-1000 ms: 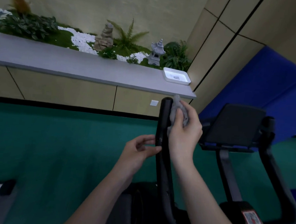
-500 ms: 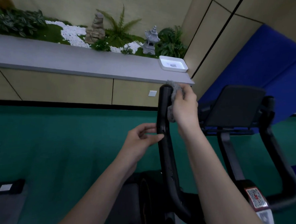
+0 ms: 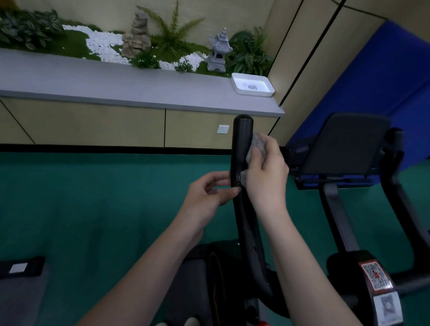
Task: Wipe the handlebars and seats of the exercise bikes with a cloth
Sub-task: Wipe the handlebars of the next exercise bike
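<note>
The black left handlebar (image 3: pixel 241 139) of the exercise bike rises upright in the middle of the view. My right hand (image 3: pixel 267 173) presses a crumpled grey cloth (image 3: pixel 256 146) against the bar's right side, a little below its rounded tip. My left hand (image 3: pixel 207 195) pinches the bar from the left, just under the cloth. The right handlebar (image 3: pixel 405 217) curves up at the far right. Between the bars stands the dark console panel (image 3: pixel 344 144). The seat is out of view.
A grey ledge (image 3: pixel 113 82) runs along the wall with plants, white pebbles, a stone lantern (image 3: pixel 218 52) and a white tray (image 3: pixel 253 84). A blue mat (image 3: pixel 387 84) leans on the right wall. Green floor (image 3: pixel 82 205) spreads left; another machine's corner (image 3: pixel 11 276) is bottom left.
My right hand slid the cloth up to the handlebar's tip, then back down, leaving the tip bare. My left hand stayed on the bar.
</note>
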The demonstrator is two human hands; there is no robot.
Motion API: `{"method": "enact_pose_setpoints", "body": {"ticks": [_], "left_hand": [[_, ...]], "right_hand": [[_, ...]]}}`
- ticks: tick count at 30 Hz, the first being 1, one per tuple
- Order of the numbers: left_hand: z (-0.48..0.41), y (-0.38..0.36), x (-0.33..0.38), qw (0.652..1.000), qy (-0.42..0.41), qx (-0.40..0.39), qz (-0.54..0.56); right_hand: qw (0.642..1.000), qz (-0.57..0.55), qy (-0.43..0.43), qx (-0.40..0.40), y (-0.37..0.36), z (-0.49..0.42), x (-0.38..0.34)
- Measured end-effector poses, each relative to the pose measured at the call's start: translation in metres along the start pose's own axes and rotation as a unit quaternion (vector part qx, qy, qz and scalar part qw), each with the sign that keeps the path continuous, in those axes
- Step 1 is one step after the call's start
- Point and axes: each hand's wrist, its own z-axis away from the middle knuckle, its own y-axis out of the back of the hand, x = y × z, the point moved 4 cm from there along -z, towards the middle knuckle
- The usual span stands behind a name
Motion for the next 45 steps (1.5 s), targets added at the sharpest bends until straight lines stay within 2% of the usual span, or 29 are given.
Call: {"method": "enact_pose_setpoints", "body": {"ticks": [6, 8, 10, 12, 14, 17, 21, 25, 28, 32, 36, 41, 43, 45], "left_hand": [[0.001, 0.000, -0.002, 1.000, 0.009, -0.003, 0.025], [0.000, -0.001, -0.003, 0.999, 0.014, -0.001, 0.028], [0.000, 0.000, -0.006, 0.999, 0.021, -0.002, 0.030], [0.000, 0.000, -0.010, 0.999, 0.030, 0.002, 0.038], [0.001, 0.000, -0.014, 0.998, 0.037, 0.010, 0.058], [0.004, -0.002, -0.018, 0.995, 0.050, 0.017, 0.084], [0.004, -0.003, -0.022, 0.992, 0.053, 0.014, 0.113], [0.004, -0.006, -0.027, 0.985, 0.059, 0.022, 0.160], [0.004, -0.009, -0.034, 0.980, 0.058, 0.025, 0.187], [0.004, -0.013, -0.039, 0.977, 0.055, 0.032, 0.205], [0.003, -0.015, -0.040, 0.976, 0.046, 0.034, 0.209], [0.003, -0.015, -0.040, 0.977, 0.038, 0.039, 0.207], [0.003, -0.016, -0.040, 0.977, 0.038, 0.039, 0.208], [0.003, -0.015, -0.039, 0.977, 0.037, 0.041, 0.208]], "right_hand": [[0.993, 0.035, 0.112, 0.021, 0.020, 0.021, -0.004], [0.980, 0.063, 0.187, 0.016, 0.029, 0.011, -0.017], [0.954, 0.097, 0.282, -0.029, 0.033, -0.007, -0.038], [0.914, 0.136, 0.364, -0.115, 0.028, -0.029, -0.060], [0.863, 0.195, 0.412, -0.219, 0.014, -0.051, -0.078], [0.752, 0.332, 0.443, -0.358, -0.008, -0.070, -0.091], [0.644, 0.436, 0.419, -0.469, -0.027, -0.076, -0.103], [0.544, 0.496, 0.385, -0.556, -0.053, -0.058, -0.098], [0.494, 0.514, 0.358, -0.603, -0.065, -0.048, -0.085], [0.483, 0.509, 0.351, -0.621, -0.067, -0.051, -0.088], [0.497, 0.513, 0.352, -0.605, -0.071, -0.056, -0.093], [0.459, 0.527, 0.343, -0.628, -0.071, -0.043, -0.082], [0.469, 0.531, 0.360, -0.607, -0.071, -0.047, -0.085], [0.504, 0.523, 0.374, -0.577, -0.068, -0.056, -0.090]]}}
